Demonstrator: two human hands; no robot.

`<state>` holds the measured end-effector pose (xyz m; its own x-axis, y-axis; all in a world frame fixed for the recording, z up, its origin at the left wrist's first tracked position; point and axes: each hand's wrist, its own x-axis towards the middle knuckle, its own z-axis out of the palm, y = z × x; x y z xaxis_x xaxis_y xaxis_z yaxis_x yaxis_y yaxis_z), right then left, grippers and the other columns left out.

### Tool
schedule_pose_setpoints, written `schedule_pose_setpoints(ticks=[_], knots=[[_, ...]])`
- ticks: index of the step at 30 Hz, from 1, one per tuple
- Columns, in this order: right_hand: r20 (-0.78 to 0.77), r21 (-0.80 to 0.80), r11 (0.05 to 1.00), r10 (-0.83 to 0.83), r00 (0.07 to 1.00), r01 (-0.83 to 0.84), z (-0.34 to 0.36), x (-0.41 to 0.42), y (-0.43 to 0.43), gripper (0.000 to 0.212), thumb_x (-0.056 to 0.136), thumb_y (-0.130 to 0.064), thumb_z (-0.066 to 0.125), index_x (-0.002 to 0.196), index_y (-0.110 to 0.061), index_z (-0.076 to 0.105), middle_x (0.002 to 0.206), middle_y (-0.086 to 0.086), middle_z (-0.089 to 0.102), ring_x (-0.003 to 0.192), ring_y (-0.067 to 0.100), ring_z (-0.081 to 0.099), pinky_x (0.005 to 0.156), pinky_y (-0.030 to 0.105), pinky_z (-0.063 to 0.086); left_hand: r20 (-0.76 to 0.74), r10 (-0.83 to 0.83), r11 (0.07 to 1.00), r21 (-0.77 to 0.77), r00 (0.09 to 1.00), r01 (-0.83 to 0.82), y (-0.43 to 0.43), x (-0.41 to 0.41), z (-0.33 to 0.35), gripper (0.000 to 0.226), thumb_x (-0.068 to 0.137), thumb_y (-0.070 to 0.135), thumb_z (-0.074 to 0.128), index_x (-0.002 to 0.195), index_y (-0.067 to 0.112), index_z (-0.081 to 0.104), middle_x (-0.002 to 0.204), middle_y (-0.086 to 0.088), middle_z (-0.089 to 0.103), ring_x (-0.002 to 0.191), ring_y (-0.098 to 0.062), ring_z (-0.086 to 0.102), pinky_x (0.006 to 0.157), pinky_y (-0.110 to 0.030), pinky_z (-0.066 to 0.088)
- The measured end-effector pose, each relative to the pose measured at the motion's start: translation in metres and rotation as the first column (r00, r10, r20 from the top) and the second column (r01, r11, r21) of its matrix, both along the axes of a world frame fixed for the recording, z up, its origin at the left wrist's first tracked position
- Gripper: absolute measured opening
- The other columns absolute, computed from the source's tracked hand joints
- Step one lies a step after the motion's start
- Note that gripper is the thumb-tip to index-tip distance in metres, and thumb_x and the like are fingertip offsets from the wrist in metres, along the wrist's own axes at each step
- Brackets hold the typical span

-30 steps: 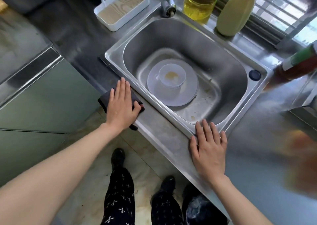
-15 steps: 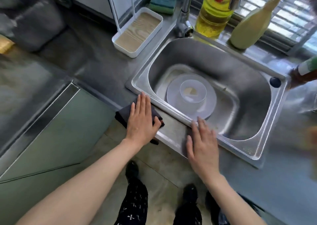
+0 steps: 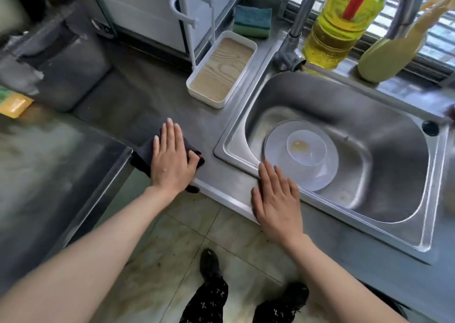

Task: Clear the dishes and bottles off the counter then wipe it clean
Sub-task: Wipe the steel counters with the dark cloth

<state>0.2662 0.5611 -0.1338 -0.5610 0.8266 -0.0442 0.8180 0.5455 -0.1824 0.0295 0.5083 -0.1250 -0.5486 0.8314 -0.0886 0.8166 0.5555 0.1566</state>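
Head view: the steel tabletop bends in an L from my left round to the sink, and I judge that I am in the wiping step, because no dish stands on the stretch I can see. The sink is set into it on my right and holds the dishes. On the ledge behind the sink, by the window, stand a yellow bottle and, just beside it, a pale green spray bottle; I cannot tell whether those count as cleared. A white tray sits on the tabletop near the sink's left rim. A pale plate lies on the sink floor with a small bowl upright on it. The dark cloth lies at the tabletop's front edge, one corner hanging over. My left grip is released and flat, fingers straight, pressing the cloth down. My right grip is also released, palm flat on the sink's front rim, holding nothing. Next I should push the cloth across the bare steel with even pressure and steer round the tray, or lift it.
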Motion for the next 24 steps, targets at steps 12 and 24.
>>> schedule_pose_setpoints(ticks=[12, 24], knots=[[-0.016, 0.007, 1.0, 0.01, 1.0, -0.009, -0.001, -0.001, 0.001, 0.055, 0.093, -0.038, 0.032, 0.144, -0.018, 0.034, 0.148, 0.0, 0.039, 0.136, 0.016, 0.03, 0.105, 0.037, 0.026, 0.056, -0.67, 0.731, -0.125, 0.74, 0.671, 0.013, -0.044, 0.006, 0.071, 0.084, 0.043, 0.012, 0.142, 0.011, -0.012, 0.153, -0.006, -0.016, 0.141, -0.014, -0.017, 0.113, -0.026, -0.014], [-0.027, -0.005, 1.0, 0.004, 1.0, -0.004, 0.004, 0.001, 0.003, 0.055, 0.091, -0.04, 0.034, 0.142, -0.019, 0.036, 0.146, -0.001, 0.043, 0.134, 0.016, 0.032, 0.103, 0.035, 0.027, 0.007, -0.556, 0.831, 0.036, 0.831, 0.556, 0.025, -0.016, 0.004, 0.057, 0.09, 0.031, 0.023, 0.145, 0.017, 0.023, 0.153, -0.003, 0.019, 0.141, -0.017, 0.017, 0.114, -0.04, 0.012]])
